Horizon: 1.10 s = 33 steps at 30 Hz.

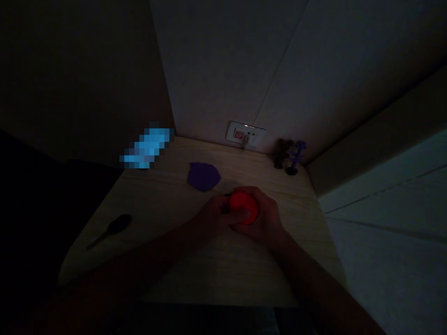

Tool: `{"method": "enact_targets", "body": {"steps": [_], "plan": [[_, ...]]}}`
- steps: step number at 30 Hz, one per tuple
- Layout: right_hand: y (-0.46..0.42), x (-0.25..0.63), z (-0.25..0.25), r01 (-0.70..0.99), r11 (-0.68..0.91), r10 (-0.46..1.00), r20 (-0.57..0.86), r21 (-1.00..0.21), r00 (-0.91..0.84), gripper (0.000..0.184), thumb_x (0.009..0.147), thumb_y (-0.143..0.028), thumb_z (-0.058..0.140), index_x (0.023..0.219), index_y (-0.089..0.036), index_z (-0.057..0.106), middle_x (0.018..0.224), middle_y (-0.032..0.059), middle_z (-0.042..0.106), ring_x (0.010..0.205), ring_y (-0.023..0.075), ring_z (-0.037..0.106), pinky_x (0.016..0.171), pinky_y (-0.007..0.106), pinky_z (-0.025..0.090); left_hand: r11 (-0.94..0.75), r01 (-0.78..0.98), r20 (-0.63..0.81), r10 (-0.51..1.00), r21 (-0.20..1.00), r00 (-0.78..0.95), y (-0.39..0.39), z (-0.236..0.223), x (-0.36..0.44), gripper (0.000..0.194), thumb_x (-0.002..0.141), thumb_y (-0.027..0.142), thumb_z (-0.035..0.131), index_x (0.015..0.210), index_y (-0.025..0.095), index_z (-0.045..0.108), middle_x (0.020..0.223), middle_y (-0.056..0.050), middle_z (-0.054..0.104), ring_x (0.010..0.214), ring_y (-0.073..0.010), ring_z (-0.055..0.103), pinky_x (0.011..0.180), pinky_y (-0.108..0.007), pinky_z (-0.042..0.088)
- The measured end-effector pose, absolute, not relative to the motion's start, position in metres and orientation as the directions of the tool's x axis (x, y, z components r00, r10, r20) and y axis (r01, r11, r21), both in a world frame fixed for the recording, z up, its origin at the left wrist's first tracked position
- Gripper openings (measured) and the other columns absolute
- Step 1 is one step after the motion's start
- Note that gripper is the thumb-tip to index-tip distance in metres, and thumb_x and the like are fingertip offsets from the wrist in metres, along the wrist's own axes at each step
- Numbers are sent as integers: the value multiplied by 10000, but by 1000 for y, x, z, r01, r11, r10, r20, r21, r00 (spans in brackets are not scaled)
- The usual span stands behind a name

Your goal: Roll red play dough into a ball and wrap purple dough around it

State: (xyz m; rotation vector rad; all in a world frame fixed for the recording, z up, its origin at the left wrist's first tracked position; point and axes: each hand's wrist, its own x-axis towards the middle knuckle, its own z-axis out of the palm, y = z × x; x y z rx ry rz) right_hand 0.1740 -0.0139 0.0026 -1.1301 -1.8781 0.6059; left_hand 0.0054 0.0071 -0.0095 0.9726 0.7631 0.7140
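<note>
In the dim head view, a round red light (240, 203) glows between my two hands over the middle of the table. My right hand (268, 215) is curled around its far and right sides. From the left, my left hand (213, 213) grips its edge, with a finger or thumb lying across the lit top. The underside of the light is hidden by my hands. Just beyond my left hand, a flat purple piece (204, 177) with an uneven outline lies on the wooden table (223, 274).
A dark hairbrush-like object (118, 224) lies at left. A blurred bright blue screen (148, 148) stands at the back left. Near the wall socket (246, 134), a purple stand-like figure (296, 157) and a dark figure (280, 153) stand at the back right. Walls border the table's back and right.
</note>
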Motion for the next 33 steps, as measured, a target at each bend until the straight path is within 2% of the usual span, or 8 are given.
{"method": "enact_targets", "body": {"steps": [6,11,15,17,21,26,30,33], "plan": [[-12,180,7,405,451,880,318,-796,-354,660,618,-451,926,1154,-252,597,1065,51,733,911,237,732,788,359,605,306,-35,-227,773,951,593,8,-4,2,367,680,442,839,682,135,637,621,17,569,566,-100,478,516,-228,346],[-14,182,6,411,480,865,341,-775,-367,593,660,-410,902,1144,-247,600,1048,47,745,893,230,739,759,345,605,297,-33,-212,750,954,626,8,-3,0,358,680,428,833,667,143,616,621,19,565,574,-97,479,526,-225,351],[-13,182,6,415,466,869,316,-781,-381,628,662,-454,925,1168,-259,608,1068,54,755,925,246,747,782,365,617,303,-22,-227,760,953,609,7,-1,0,352,671,424,832,643,147,616,591,17,561,553,-100,469,506,-229,338],[-12,182,7,421,470,868,320,-776,-381,695,622,-472,950,1190,-262,608,1067,52,757,922,249,750,793,374,621,295,-8,-236,779,955,581,7,2,0,332,682,409,820,634,147,622,579,17,556,544,-102,467,503,-234,339],[-10,183,6,425,496,854,337,-757,-397,872,586,-434,967,1347,-275,572,1225,84,738,1058,287,740,912,430,611,257,7,-218,806,966,551,5,3,2,307,715,403,796,654,138,654,599,2,586,556,-111,489,509,-238,350],[-12,184,6,456,505,849,328,-732,-415,691,669,-236,832,1325,-265,616,1222,72,758,1041,272,760,923,413,613,184,13,-160,816,983,556,6,2,0,297,747,404,789,686,134,683,632,-6,628,592,-122,529,535,-237,387],[-13,183,8,448,495,851,311,-744,-423,639,686,-242,808,1298,-278,626,1164,45,777,985,253,774,866,377,631,175,19,-154,801,984,579,8,4,-2,272,735,375,813,674,144,681,643,0,639,616,-129,552,567,-243,416],[-12,182,6,503,493,866,342,-710,-366,665,701,-285,832,1325,-280,601,1222,69,760,1026,270,768,875,396,633,252,-60,-175,806,966,565,9,2,0,292,701,390,851,777,143,716,734,-22,702,689,-154,616,645,-263,476]]}}
